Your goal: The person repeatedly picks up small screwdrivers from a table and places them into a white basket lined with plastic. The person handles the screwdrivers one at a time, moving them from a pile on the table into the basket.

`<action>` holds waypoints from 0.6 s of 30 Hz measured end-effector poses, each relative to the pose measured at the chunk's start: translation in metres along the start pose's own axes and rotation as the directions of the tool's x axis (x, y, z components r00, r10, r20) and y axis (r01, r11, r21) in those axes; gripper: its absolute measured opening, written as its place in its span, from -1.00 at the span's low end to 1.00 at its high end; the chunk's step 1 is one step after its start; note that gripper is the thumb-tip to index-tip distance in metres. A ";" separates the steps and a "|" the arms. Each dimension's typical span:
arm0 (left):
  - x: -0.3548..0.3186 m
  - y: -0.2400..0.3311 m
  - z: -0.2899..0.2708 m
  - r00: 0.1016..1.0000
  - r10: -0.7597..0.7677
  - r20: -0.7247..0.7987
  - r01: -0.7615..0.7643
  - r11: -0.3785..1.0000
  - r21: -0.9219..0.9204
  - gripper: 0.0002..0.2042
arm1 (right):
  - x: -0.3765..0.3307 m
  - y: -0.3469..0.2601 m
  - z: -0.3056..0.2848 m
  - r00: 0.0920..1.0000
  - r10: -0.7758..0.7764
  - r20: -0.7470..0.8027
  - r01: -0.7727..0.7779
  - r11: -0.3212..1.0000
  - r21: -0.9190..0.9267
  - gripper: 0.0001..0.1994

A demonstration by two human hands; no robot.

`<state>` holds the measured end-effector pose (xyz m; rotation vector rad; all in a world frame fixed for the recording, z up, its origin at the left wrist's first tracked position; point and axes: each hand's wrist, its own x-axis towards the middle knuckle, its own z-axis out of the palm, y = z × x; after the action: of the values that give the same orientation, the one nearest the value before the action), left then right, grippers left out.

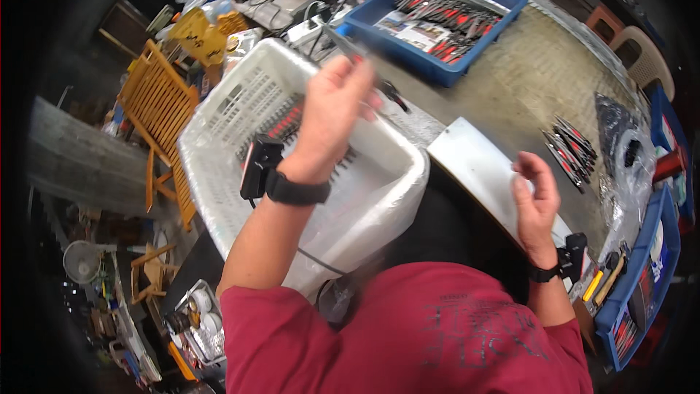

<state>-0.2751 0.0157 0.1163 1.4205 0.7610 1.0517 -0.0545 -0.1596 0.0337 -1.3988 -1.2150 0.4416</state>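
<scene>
My left hand (337, 106) is raised over the far rim of a white plastic basket (255, 66), its fingers closed and blurred. A slim grey strip with a red spot (348, 47) sticks out past the fingertips and seems to be a tool in their grip. Rows of black and red tools (284, 124) lie in the basket, partly hidden by my wrist; clear plastic covers its near side. My right hand (538, 201) hovers at the edge of a white board (477, 157), fingers curled, thumb apart, nothing between them. Beyond it lies a pile of black and red tools (570, 152).
A blue bin (437, 76) of similar tools stands at the far side of the table. A small black object (394, 95) lies beside the basket. Right are crumpled clear plastic (620, 168) and another blue bin (620, 343). A folding wooden chair (157, 113) stands left.
</scene>
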 end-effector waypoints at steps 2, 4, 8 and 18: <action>0.007 -0.007 -0.033 0.977 0.012 -0.213 0.015 0.992 0.124 -0.82 | -0.004 0.011 -0.009 0.987 0.102 -0.127 -0.090 0.991 0.095 -0.73; 0.007 -0.021 -0.067 0.939 -0.073 -0.337 0.143 0.972 0.187 -0.82 | -0.008 0.021 -0.023 0.976 0.111 -0.185 -0.088 0.988 0.130 -0.75; -0.003 -0.070 -0.128 0.851 -0.232 -0.472 0.390 0.881 0.269 -0.82 | -0.016 0.039 -0.047 0.953 0.141 -0.269 -0.116 0.987 0.107 -0.75; -0.059 -0.183 -0.186 0.584 -0.593 -0.554 0.799 0.540 0.265 -0.77 | -0.034 0.058 -0.063 0.947 0.202 -0.249 -0.185 0.979 0.090 -0.74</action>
<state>-0.4460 0.0615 -0.0841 1.0806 1.8623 0.4719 0.0082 -0.2075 -0.0147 -1.4747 -0.8495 0.4170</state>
